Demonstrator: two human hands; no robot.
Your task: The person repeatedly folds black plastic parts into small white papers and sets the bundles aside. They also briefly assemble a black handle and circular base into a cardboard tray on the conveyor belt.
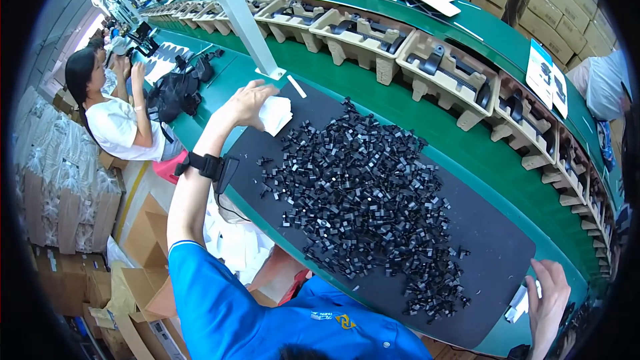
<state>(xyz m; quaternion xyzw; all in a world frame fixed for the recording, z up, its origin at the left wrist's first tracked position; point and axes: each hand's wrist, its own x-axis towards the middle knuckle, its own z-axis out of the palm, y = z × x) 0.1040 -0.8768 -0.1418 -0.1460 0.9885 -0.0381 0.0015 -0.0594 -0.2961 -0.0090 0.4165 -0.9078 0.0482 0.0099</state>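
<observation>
My left hand point(245, 105) is at the far left end of a dark grey mat point(497, 240), its fingers stretched and apart. It reaches beside a small stack of white paper pieces point(276, 116), the fingers at the stack's edge. At the right end of the mat my right hand point(551, 297) is bent, with a small white piece point(537, 288) between thumb and fingers. Close by lie more small white pieces point(517, 305). Between my hands a wide heap of small black plastic clips point(363, 193) covers the mat. A strapped black device point(208, 167) sits on my left wrist.
Beyond the mat, moulded pulp trays point(447, 73) with black parts line a green conveyor point(373, 87). A grey metal post point(243, 20) rises at the bench's back. A co-worker point(117, 107) sits at left beside a black bag point(177, 93). Open cardboard boxes point(143, 293) stand at lower left.
</observation>
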